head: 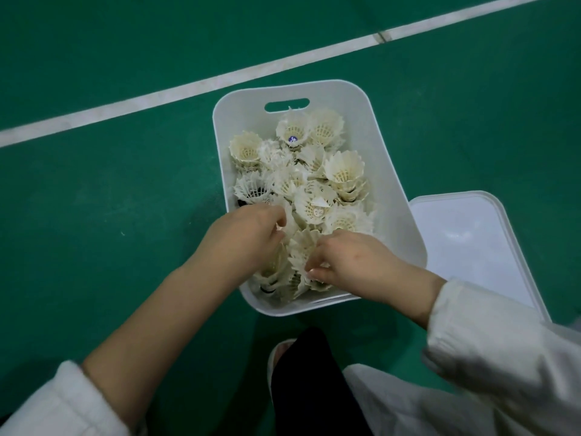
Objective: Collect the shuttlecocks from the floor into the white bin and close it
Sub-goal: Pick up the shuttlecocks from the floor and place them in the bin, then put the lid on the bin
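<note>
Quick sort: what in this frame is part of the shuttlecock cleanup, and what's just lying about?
Job:
- white bin, open
- shuttlecocks piled in it
- lid, flat on the floor to the bin's right
- left hand and right hand, fingers curled on shuttlecocks at the bin's near end

Just there:
- green floor
- white court line
- black trouser leg

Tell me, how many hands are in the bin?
2. The left hand is at the bin's near left, the right hand at its near right, both among the shuttlecocks.
</note>
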Tool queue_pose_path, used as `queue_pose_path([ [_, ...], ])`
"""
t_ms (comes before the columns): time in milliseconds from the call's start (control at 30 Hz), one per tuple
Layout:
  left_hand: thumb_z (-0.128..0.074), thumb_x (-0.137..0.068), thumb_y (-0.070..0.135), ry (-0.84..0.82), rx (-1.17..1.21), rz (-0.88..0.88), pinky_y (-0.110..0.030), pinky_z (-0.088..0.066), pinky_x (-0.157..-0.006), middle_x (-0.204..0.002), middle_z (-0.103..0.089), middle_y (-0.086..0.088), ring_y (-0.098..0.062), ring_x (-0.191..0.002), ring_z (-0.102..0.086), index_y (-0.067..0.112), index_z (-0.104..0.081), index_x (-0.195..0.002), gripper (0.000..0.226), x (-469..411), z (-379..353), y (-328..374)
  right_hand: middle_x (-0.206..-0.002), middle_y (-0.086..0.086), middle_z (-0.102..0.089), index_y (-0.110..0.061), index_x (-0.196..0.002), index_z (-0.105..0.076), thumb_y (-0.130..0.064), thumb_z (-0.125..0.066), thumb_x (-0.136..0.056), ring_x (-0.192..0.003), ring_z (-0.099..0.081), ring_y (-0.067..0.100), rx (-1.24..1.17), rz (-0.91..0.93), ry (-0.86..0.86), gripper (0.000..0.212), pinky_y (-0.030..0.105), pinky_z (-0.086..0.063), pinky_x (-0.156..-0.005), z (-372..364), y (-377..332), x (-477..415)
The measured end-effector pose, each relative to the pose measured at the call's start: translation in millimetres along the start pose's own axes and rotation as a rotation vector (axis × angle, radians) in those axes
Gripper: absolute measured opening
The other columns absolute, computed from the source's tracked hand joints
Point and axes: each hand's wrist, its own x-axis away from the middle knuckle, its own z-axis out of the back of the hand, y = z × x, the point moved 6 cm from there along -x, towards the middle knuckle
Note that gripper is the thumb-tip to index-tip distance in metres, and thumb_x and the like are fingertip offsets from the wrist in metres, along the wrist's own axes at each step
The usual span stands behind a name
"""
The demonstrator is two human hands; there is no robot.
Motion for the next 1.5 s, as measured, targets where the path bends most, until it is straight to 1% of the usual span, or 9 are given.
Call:
queue_pose_path([
  [167,-0.044,-0.093,0.028,0.020,-0.009,-0.045,-0.035,-0.051,-0.075,-0.099,-0.062,0.006,-0.012,-0.087,-0.057,0.022,-0.058,-0.105,0.020,4.3,13.4,7.5,-0.124,-0.011,-0.050,-0.029,-0.120,-0.058,-0.049,-0.051,-0.087,-0.097,-0.059,0.013,-0.135,-0.020,0.045,0.039,0.032,-0.047,-0.086,17.7,6.7,23.1],
  [300,-0.042,-0.093,0.030,0.104,0.010,-0.139,-0.038,-0.050,-0.076,-0.102,-0.062,0.007,-0.014,-0.089,-0.058,0.023,-0.057,-0.110,0.023,-12.2,34.0,42.0,-0.103,-0.012,-0.061,-0.025,-0.102,-0.066,-0.034,-0.056,-0.088,-0.077,-0.059,0.005,-0.548,-0.157,0.599,0.020,0.017,-0.047,-0.072,61.8,54.0,74.4],
  [400,-0.040,-0.094,0.032,0.171,-0.008,-0.227,-0.039,-0.049,-0.081,-0.113,-0.057,0.002,-0.019,-0.100,-0.055,0.021,-0.051,-0.118,0.029,-41.9,33.2,89.7,-0.103,-0.001,-0.060,-0.016,-0.104,-0.065,-0.017,-0.054,-0.090,-0.082,-0.055,0.004,-0.519,-0.477,0.872,0.018,0.019,-0.047,-0.075,46.1,122.0,103.2],
  [533,-0.033,-0.090,0.037,0.254,-0.119,-0.405,-0.041,-0.037,-0.095,-0.116,-0.056,-0.011,-0.030,-0.111,-0.049,0.010,-0.057,-0.114,0.044,-77.6,7.9,146.2,-0.138,0.013,-0.039,-0.007,-0.133,-0.044,-0.030,-0.051,-0.092,-0.125,-0.040,0.030,-0.405,-0.811,0.664,0.047,0.039,-0.035,-0.102,-29.5,198.7,93.4],
  [733,-0.026,-0.092,0.049,0.106,-0.279,-0.421,-0.042,-0.006,-0.115,-0.127,-0.054,-0.004,-0.021,-0.137,-0.025,0.017,-0.063,-0.109,0.052,-87.9,-45.6,148.8,-0.157,0.010,0.007,-0.020,-0.149,0.001,-0.064,-0.044,-0.084,-0.144,0.002,0.034,-0.357,-1.012,0.210,0.090,0.059,-0.024,-0.107,-128.6,239.0,54.7],
  [1000,-0.006,-0.085,0.053,0.094,-0.354,-0.442,-0.043,0.000,-0.114,-0.114,-0.055,0.002,-0.016,-0.136,-0.025,0.023,-0.063,-0.099,0.066,-73.9,-38.7,129.9,-0.150,0.034,-0.006,0.001,-0.145,-0.004,-0.003,-0.024,-0.098,-0.136,-0.016,0.053,-0.046,-0.872,0.139,0.051,0.055,-0.028,-0.107,-125.7,227.7,44.9],
  [1200,-0.017,-0.093,0.050,0.037,-0.319,-0.447,-0.042,0.000,-0.116,-0.125,-0.051,0.003,-0.014,-0.140,-0.018,0.022,-0.059,-0.105,0.052,-65.9,-36.7,124.9,-0.148,0.017,-0.034,-0.005,-0.140,-0.026,0.014,-0.040,-0.082,-0.123,-0.048,0.036,-0.149,-0.801,0.520,0.063,0.041,-0.041,-0.093,-0.1,206.1,55.2],
  [1367,-0.043,-0.094,0.028,0.212,0.306,-0.313,-0.027,-0.042,-0.089,-0.111,-0.061,0.006,-0.010,-0.104,-0.054,0.021,-0.059,-0.113,0.026,-71.2,19.6,120.5,-0.121,0.012,-0.063,-0.017,-0.134,-0.043,0.004,-0.041,-0.083,-0.092,-0.059,0.039,-0.147,-0.489,0.903,0.055,0.039,-0.042,-0.077,140.2,128.4,57.3],
  [1500,-0.042,-0.095,0.027,0.402,0.780,0.058,-0.032,-0.049,-0.079,-0.112,-0.060,0.000,-0.015,-0.095,-0.059,0.020,-0.049,-0.126,0.033,-85.0,80.6,53.3,-0.113,0.008,-0.067,-0.021,-0.130,-0.049,0.003,-0.044,-0.084,-0.092,-0.060,0.037,-0.146,-0.206,1.018,0.053,0.037,-0.043,-0.075,216.1,41.6,58.6],
])
